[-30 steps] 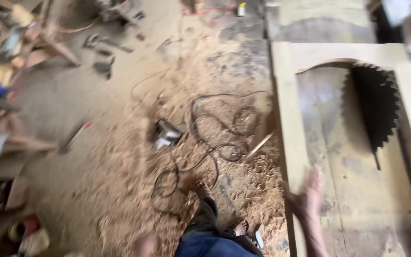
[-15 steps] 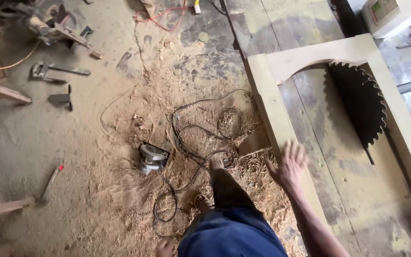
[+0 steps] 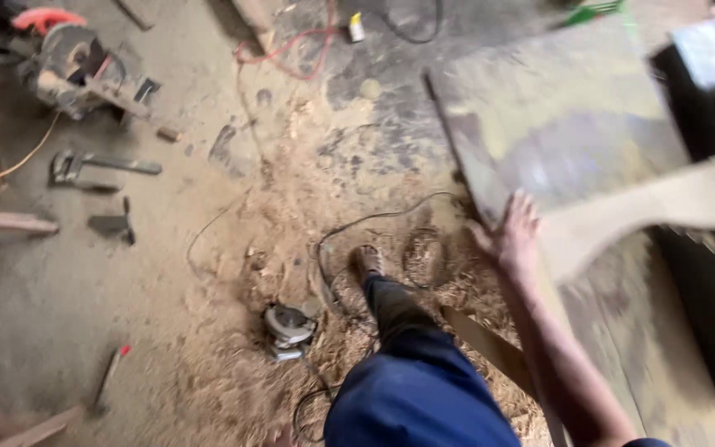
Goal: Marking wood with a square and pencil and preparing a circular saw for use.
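While fingers spread, right hand [image 3: 513,236] flat against arched wooden frame [image 3: 664,211], sawdust below

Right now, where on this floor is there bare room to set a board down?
Bare grey concrete floor lies free between the black metal clamp and the red-tipped hammer. It is crowded around the small circular saw, black cable and sawdust by the right hand.

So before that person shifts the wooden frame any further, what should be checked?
1. Right hand flat on the arched wooden frame: ok.
2. Left hand in view: cannot tell.
3. Toothed saw blade close beside the frame: not ok.
4. Black cable looped around the foot: not ok.
5. Circular saw lying by the leg: not ok.
6. Sawdust underfoot: not ok.
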